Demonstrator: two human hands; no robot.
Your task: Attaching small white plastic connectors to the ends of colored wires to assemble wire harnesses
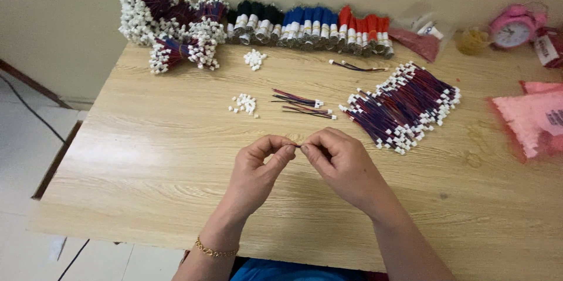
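My left hand [258,166] and my right hand [340,161] meet fingertip to fingertip over the middle of the wooden table [146,158]. Between the pinched fingers sits a small piece, most likely a thin wire with a white connector [298,146], almost wholly hidden. Just beyond my hands lie a few loose red and blue wires [302,104] and a small heap of white connectors [244,104]. To the right of them spreads a large fan of finished wires with white plugs [404,105].
Bundles of wires with white plugs [173,23] and a row of black, blue and red wire rolls [311,26] line the wall. A second connector heap [254,58], a pink alarm clock [513,27] and pink bags [531,117] lie at the right.
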